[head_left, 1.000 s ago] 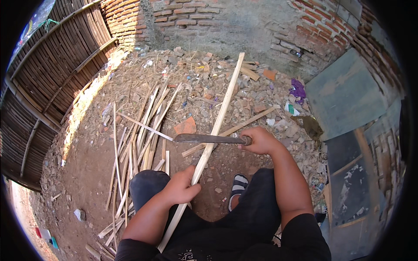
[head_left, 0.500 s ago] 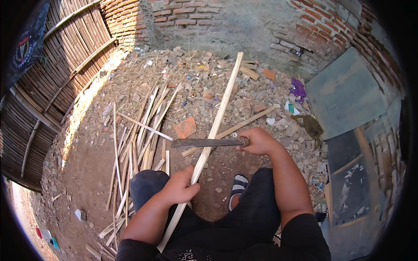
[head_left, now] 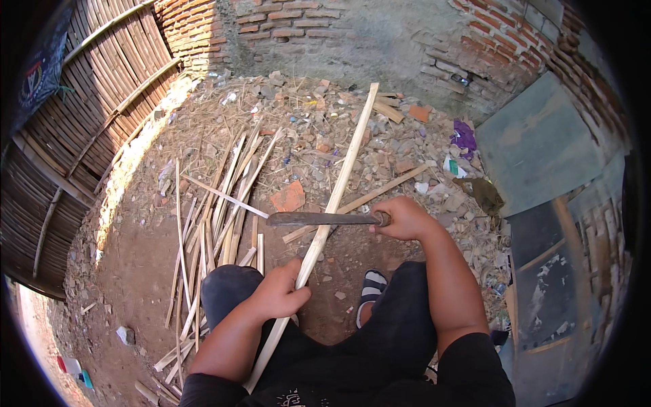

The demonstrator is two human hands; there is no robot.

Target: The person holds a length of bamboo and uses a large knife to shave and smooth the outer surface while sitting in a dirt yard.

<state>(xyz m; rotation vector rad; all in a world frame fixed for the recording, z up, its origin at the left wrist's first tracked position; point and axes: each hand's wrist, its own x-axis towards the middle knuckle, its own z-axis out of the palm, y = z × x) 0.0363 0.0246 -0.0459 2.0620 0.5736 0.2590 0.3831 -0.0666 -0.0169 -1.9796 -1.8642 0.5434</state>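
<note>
Left hand [head_left: 279,289] is clamped on the strip [head_left: 346,173], which runs 7 to 1 o'clock, while the right hand [head_left: 401,219] has its fingers wrapped round the knife [head_left: 302,218], pointing to 9 and crossing the strip at roughly 1 o'clock from the left fist.

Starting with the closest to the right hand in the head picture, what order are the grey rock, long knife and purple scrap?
1. Long knife, gripped in the right hand.
2. Purple scrap, up to the right.
3. Grey rock, far lower left.
</note>
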